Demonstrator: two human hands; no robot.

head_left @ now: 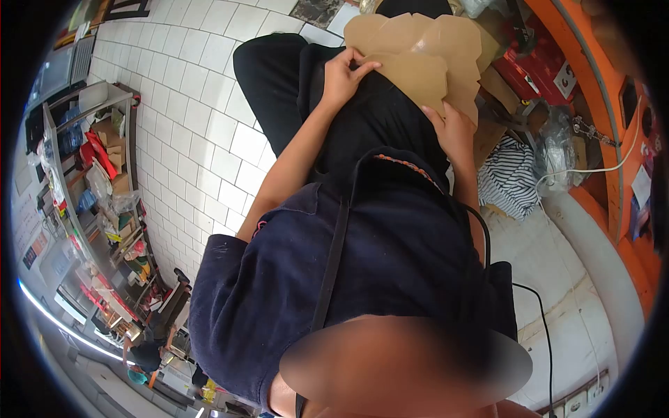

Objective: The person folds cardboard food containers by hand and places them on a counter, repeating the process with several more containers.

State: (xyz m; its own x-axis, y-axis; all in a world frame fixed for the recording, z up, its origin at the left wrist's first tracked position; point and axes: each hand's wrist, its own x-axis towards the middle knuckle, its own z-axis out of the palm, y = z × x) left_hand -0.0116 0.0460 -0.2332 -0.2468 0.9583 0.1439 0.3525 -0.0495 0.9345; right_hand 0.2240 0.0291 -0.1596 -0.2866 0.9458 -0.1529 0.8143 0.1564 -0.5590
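Room: white tiled floor (188, 132) spreads to my left towards loaded shelves (97, 95); an orange unit (637, 258) curves along my right.
Lap: black trousers (380, 129) under the work; I judge the thighs serve as a table, backing the sheet from below.
Paperboard: tan paperboard (411, 73), scalloped at its outer edges, over the lap between both hands; a smaller panel lies before a larger spread, whether one piece I cannot tell.
Left hand: my left hand (341, 78) is nearly closed, thumb and fingertips pinching the panel's left edge, probably to control it.
Right hand: my right hand (453, 132) is half curled, gripping the panel's near right corner, likely steadying it against that pinch.
Nearby: striped cloth (512, 177) beside my right forearm, apart from the paperboard.
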